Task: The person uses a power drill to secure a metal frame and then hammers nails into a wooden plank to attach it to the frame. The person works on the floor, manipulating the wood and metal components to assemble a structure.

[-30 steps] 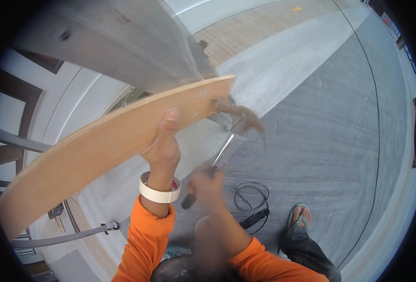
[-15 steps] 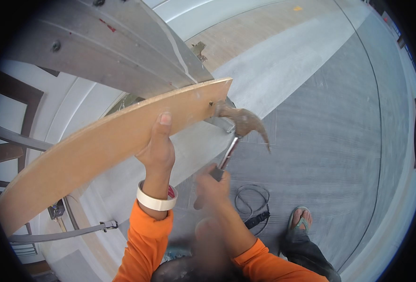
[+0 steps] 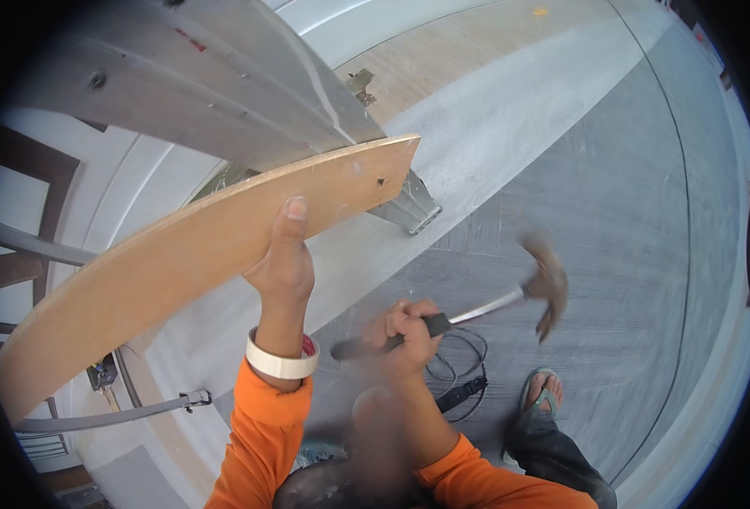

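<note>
My left hand (image 3: pixel 286 259) grips a long, curved plywood strip (image 3: pixel 214 233) from below, its thumb flat on the near face and its fingers hidden behind. The strip lies against the end of a grey metal beam (image 3: pixel 248 93). Near the strip's right end a small dark nail or screw head (image 3: pixel 381 181) shows. Closed round the black handle of a claw hammer (image 3: pixel 485 307), my right hand (image 3: pixel 407 335) holds it low and to the right, its head blurred and apart from the wood. A roll of pale tape (image 3: pixel 280 363) circles my left wrist.
A coiled black cable (image 3: pixel 468 365) with a dark connector (image 3: pixel 462 394) lies on the grey floor (image 3: pixel 621 254) by my sandalled foot (image 3: pixel 544 390). Curved grey metal bars (image 3: pixel 129 416) stand at the left, below the strip.
The hammer has swung away from the strip's right end, down and to the right, with my right hand turning. My left hand and the strip have barely moved.
</note>
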A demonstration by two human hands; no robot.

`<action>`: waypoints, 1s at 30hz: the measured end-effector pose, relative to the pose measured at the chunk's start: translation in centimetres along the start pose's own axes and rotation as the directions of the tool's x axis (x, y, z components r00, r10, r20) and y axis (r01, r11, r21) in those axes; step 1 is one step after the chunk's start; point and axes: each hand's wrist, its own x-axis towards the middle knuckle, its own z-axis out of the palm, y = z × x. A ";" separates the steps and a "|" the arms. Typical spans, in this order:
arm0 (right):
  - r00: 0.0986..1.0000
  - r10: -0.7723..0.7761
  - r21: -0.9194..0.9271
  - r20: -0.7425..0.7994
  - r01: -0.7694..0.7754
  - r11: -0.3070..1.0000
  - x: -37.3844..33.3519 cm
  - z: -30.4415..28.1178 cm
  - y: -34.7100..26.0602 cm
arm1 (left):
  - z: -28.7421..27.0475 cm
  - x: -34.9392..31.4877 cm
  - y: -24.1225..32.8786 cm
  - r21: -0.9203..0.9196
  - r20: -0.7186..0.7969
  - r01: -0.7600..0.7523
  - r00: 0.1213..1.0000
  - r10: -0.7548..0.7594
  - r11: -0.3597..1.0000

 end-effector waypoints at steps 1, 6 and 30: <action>0.997 -0.012 0.117 -0.072 0.021 0.993 -0.4 1.0 0.4 | 0.0 -0.1 0.2 -0.008 0.006 -0.032 0.999 0.032 0.999; 0.981 0.167 -0.740 0.096 -0.042 0.671 2.0 -2.8 2.9 | 0.5 -0.4 0.5 0.054 0.014 0.018 1.000 -0.018 0.998; 0.975 0.117 -0.560 -0.189 -0.205 0.803 -0.6 -2.6 1.3 | -0.3 -0.3 0.9 0.011 0.025 0.051 0.998 -0.051 0.999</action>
